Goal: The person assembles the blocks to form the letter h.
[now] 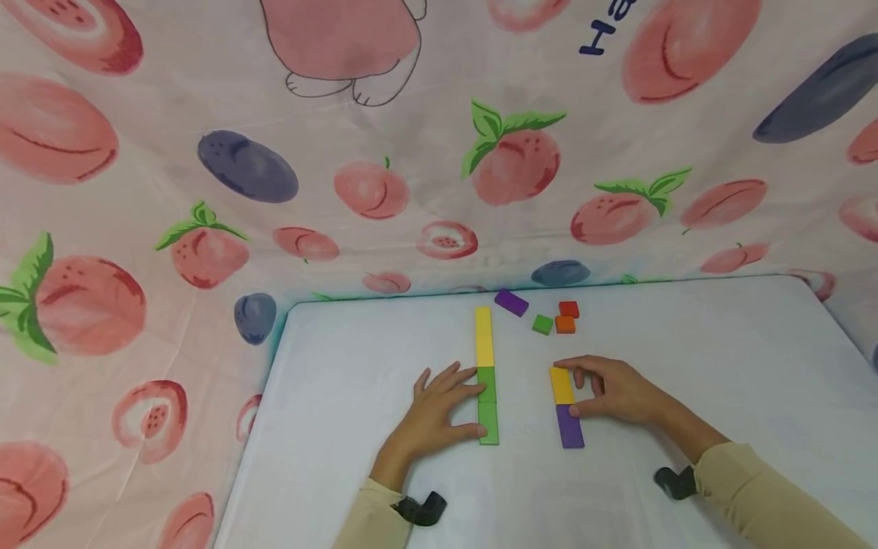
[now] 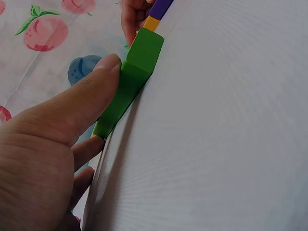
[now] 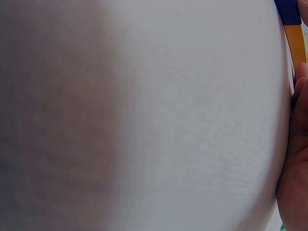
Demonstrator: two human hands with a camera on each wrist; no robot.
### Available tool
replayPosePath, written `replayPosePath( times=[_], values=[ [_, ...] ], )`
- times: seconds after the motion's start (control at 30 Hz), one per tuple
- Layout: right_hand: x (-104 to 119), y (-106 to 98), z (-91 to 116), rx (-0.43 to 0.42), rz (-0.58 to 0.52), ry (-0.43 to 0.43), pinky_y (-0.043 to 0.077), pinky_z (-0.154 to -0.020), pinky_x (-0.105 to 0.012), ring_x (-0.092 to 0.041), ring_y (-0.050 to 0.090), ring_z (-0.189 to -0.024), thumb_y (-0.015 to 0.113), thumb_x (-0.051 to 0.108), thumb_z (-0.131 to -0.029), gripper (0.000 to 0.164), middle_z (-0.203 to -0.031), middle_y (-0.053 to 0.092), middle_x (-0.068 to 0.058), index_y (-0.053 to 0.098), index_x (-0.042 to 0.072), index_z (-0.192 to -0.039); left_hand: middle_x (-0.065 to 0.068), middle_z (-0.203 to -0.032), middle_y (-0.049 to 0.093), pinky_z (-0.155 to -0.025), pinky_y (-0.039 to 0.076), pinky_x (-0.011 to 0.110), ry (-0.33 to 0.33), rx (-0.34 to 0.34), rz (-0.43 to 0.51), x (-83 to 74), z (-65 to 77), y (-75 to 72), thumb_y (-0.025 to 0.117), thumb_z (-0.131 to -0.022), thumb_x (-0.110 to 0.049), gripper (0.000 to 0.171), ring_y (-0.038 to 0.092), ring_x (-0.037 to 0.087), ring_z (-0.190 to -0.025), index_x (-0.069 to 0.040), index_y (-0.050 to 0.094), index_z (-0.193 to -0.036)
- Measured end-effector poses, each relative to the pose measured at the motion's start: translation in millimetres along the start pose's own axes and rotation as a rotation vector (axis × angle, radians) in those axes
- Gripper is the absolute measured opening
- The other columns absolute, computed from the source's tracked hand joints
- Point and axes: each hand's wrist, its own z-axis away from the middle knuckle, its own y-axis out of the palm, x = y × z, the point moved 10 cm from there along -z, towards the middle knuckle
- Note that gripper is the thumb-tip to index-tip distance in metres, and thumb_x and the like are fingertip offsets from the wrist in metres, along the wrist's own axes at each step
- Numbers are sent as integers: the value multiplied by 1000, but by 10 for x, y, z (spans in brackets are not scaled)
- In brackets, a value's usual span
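Row of smooth yellow and green rectangular blocks [image 1: 487, 375]: touched from 8 o'clock by left hand [image 1: 439, 412], fingers apart, seemingly for steadying. Amber rectangular block [image 1: 562, 386], row's 3 o'clock: pinched by right hand [image 1: 617, 391], apparently for alignment with purple rectangular block [image 1: 570, 428] adjoining at 6 o'clock.

A left hand [image 1: 434, 412], fingers spread, touches the yellow-and-green row [image 1: 485, 358]; to its right, a right hand [image 1: 613, 390] pinches.

You're having a white tabletop [image 1: 329, 427] spreading beneath your left fingers [image 1: 468, 393] and right fingers [image 1: 583, 361]; beyond them, a pale pink fabric sheet [image 1: 425, 145] is showing printed red fruits [image 1: 517, 166], dark blue ovals [image 1: 248, 166], a pink cartoon figure [image 1: 341, 38] and dark blue lettering [image 1: 597, 38].
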Motion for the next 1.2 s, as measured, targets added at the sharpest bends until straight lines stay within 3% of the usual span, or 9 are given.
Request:
replayPosePath(
  times=[0.67,0.8,1.0,1.13,1.2],
  values=[
    [-4,-7,-3,-7,4,16,44,-59,-22,-12,53,-73,84,48,-82,65,-98,59,6,60,31,-140,-9,-162,40,-124,4,62,10,-10,14,-2,17,-8,72,-87,-61,67,22,19,-158,-32,56,-146],
    [-13,-41,-5,-2,-56,33,43,-60,-22,-13,53,-75,77,45,-89,57,-98,60,4,60,28,-141,-8,-162,41,-124,4,63,15,-14,22,-19,17,-23,73,-87,-60,67,22,20,-158,-31,57,-146],
    [-78,-113,-41,24,-270,121,53,-60,-28,-24,57,-68,62,39,-102,48,-88,59,-11,55,19,-145,-7,-162,42,-123,4,64,21,-12,28,-32,12,-39,72,-87,-60,68,23,20,-158,-31,57,-146],
    [-114,-256,-116,-56,-315,177,56,-63,-31,-27,59,-68,58,43,-103,48,-79,58,-15,57,14,-142,-8,-162,42,-123,5,64,23,-14,18,-20,15,-33,72,-87,-62,68,23,20,-158,-32,57,-146],
    [-120,-373,-164,-132,-265,190,54,-63,-30,-26,59,-68,58,45,-103,48,-79,59,-13,59,13,-139,-9,-162,41,-123,5,64,25,-16,16,-12,17,-27,71,-87,-62,68,23,20,-158,-33,56,-146]
  ],
)
